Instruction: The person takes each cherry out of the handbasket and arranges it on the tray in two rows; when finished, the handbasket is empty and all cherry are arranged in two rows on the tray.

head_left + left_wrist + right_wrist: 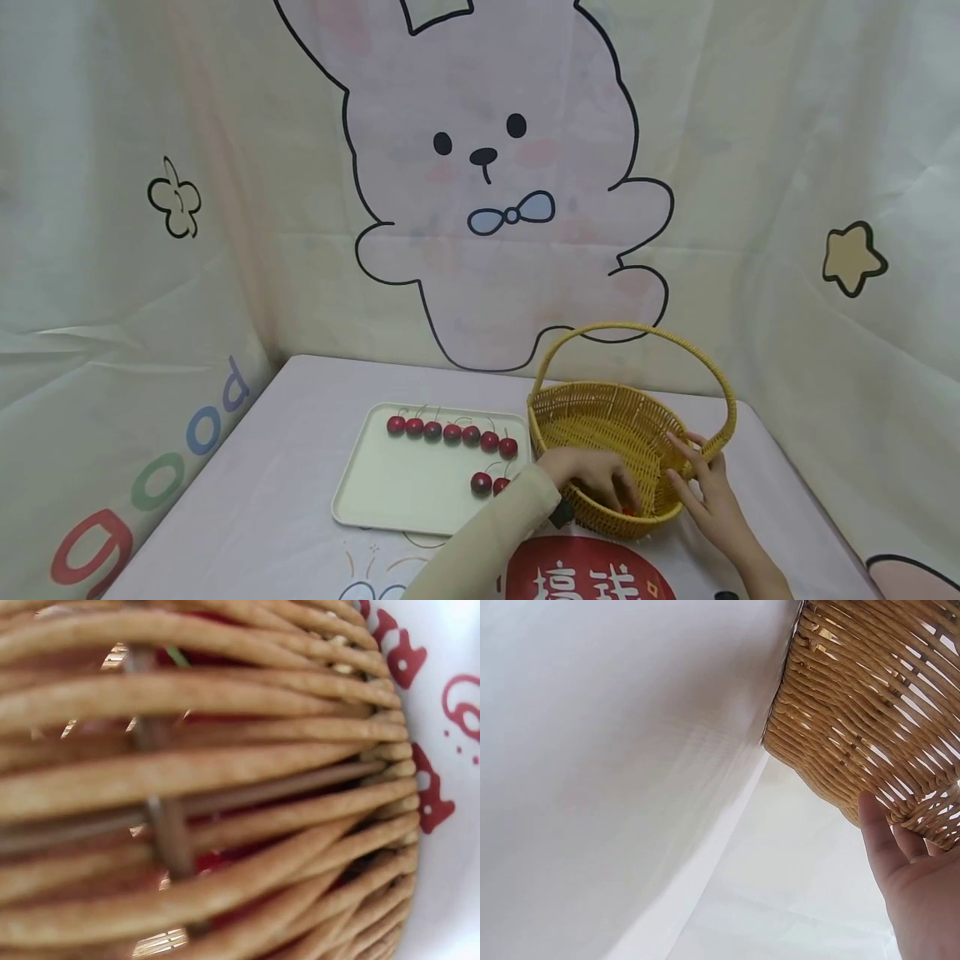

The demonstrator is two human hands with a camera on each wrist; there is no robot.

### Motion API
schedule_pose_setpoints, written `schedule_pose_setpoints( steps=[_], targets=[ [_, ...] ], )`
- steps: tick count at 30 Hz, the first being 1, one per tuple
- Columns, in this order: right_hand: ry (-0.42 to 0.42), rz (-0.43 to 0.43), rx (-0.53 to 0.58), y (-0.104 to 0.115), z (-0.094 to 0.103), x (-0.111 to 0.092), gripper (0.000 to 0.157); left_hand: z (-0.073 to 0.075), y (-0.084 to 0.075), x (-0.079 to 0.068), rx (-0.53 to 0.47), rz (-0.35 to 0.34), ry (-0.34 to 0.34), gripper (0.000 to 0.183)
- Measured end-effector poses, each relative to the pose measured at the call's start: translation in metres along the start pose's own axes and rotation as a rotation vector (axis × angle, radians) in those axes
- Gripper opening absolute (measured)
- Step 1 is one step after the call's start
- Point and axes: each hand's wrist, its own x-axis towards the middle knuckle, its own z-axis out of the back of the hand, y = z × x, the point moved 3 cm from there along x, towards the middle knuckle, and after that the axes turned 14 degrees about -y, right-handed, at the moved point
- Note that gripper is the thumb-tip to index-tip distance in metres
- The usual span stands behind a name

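A yellow woven basket (592,400) with a tall arched handle stands on the right of the table. My left hand (600,473) reaches over its near left rim, fingers curled down around a red cherry (628,511) low inside. Red patches and a green stem (177,656) show through the basket's weave in the left wrist view. My right hand (708,496) grips the right rim by the handle's foot; in the right wrist view, one finger (877,829) lies against the wickerwork (855,742). How many cherries lie under my left hand is hidden.
Left of the basket lies a cream tray (397,492). Several stemmed cherries (452,433) line its back edge, and a nearer cherry (481,483) sits beside another partly behind my left sleeve (487,533). Printed cloth hangs behind and at both sides.
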Motion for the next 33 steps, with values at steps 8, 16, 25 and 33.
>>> schedule_pose_setpoints(
  steps=[8, 16, 25, 33],
  targets=[
    [0.003, -0.001, -0.009, 0.0, -0.001, 0.0, 0.056, -0.001, 0.001, 0.0, -0.037, 0.041, 0.003, 0.027],
    [0.004, -0.007, -0.004, 0.001, 0.0, 0.001, 0.056, 0.002, 0.0, 0.0, 0.104, 0.01, -0.134, 0.029],
    [0.028, -0.024, -0.017, 0.0, 0.0, 0.001, 0.056, 0.012, -0.009, -0.006, 0.094, -0.033, -0.255, 0.026],
    [0.045, -0.031, -0.004, 0.0, 0.0, 0.001, 0.056, 0.019, -0.015, -0.022, 0.172, -0.101, -0.384, 0.024]
  ],
)
